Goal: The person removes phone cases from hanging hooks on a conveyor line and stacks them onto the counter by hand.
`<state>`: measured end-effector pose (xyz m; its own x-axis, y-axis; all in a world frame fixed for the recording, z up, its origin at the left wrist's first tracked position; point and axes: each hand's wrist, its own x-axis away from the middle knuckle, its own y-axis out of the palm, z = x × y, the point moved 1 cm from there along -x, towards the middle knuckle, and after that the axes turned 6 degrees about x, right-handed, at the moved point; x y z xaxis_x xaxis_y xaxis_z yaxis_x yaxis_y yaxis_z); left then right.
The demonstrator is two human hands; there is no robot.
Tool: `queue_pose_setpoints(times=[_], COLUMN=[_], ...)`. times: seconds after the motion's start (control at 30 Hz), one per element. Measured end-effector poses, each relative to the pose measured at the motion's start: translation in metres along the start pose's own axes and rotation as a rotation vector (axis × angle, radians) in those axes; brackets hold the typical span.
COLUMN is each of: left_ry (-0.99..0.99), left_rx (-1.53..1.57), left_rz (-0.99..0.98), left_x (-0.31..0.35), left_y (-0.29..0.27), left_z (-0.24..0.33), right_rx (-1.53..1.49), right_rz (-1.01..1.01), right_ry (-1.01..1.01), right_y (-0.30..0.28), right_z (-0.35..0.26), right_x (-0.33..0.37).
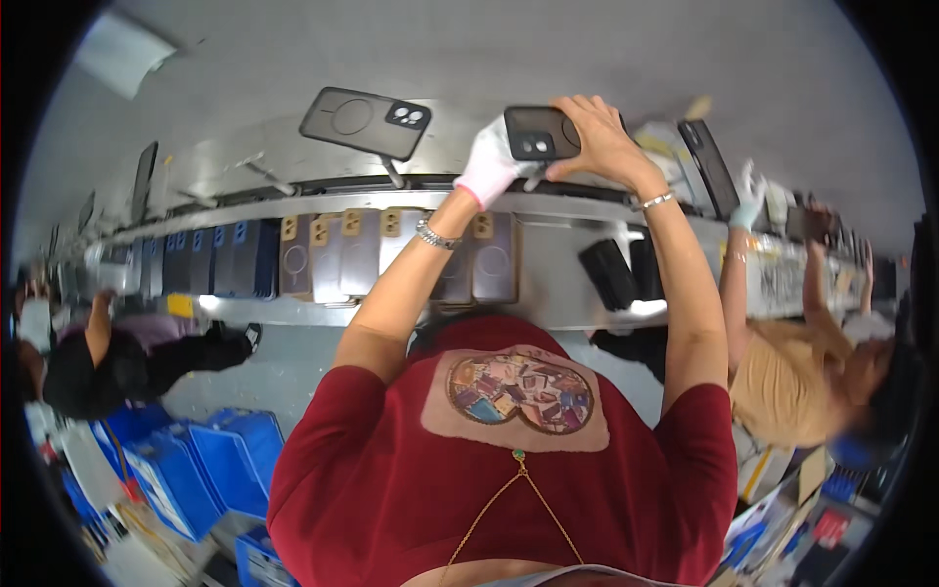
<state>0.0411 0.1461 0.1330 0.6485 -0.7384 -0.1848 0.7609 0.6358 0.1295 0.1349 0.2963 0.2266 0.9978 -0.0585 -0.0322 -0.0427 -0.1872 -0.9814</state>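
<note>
A dark translucent phone case with a black frame, a ring mark and a camera cutout is held between my two hands above the metal line. My left hand, in a white glove with a pink cuff, grips its left end. My bare right hand wraps round its right end, thumb below and fingers over the top. The top of a metal post shows just under this case. To the left, a similar phone case sits tilted on its own post.
Below the line, a shelf holds a row of blue phone cases, brown-grey phone cases and black cases. Another case stands at right, near a co-worker's gloved hand. Blue bins stand lower left.
</note>
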Motion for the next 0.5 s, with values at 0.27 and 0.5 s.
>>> queue_pose_setpoints(times=[0.27,0.5], left_ry=[-0.315,-0.358], left_rx=[-0.091,0.034], left_rz=[-0.001,0.325], left_x=[0.077,0.154], left_y=[-0.031,-0.085], left_z=[-0.063,-0.085], right_rx=[-0.161,-0.138], right_rz=[0.626,-0.291], right_ry=[0.363,0.952], right_y=[0.099,0.267], right_z=[0.051,0.113], right_x=[0.158,0.204])
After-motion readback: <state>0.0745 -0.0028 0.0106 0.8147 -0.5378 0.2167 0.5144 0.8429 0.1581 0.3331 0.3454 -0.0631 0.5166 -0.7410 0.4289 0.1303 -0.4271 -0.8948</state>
